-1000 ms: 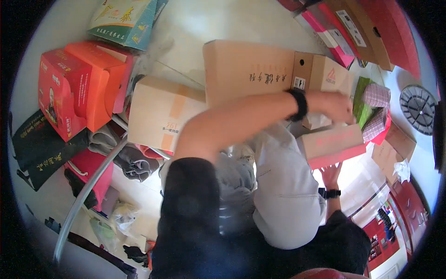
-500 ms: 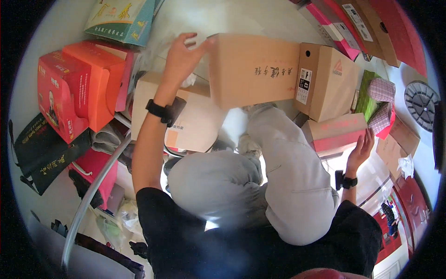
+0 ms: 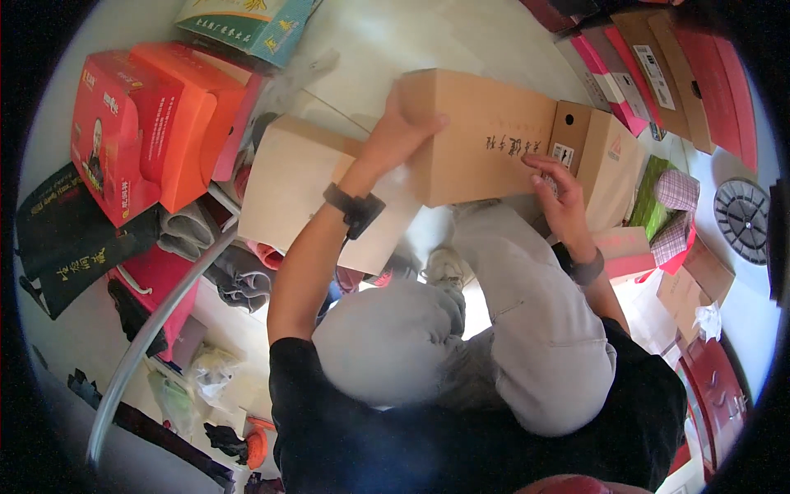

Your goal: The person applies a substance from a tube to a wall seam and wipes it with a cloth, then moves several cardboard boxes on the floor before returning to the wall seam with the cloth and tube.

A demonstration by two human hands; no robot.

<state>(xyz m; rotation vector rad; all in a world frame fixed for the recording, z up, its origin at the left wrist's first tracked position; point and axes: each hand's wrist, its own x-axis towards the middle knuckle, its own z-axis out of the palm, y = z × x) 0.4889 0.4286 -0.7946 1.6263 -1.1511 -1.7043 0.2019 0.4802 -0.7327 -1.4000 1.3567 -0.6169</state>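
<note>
A brown cardboard box (image 3: pixel 479 138) with dark writing on its near face sits in front of my knees. My left hand (image 3: pixel 405 138) grips its left end, the thumb over the near face and the other fingers hidden behind. At the box's right end is my right hand (image 3: pixel 561 198), its fingers curved and apart; I cannot tell whether the fingertips touch the cardboard. Right beside that end stands a tan shoe box (image 3: pixel 613 152) with a white label. Under my left forearm lies a larger pale carton (image 3: pixel 300 185).
Red (image 3: pixel 115 140) and orange (image 3: pixel 193 123) boxes are stacked at left, beside a curved metal rail (image 3: pixel 156 325). Several shoe boxes (image 3: pixel 654 74) stand at far right. A green box (image 3: pixel 654 193) and a checked cloth (image 3: pixel 676 189) lie near a round dark disc (image 3: pixel 742 221).
My right hand has come up and inward from the lower right to the box. My left hand has moved down onto the box's left end. The box appears shifted slightly right in view.
</note>
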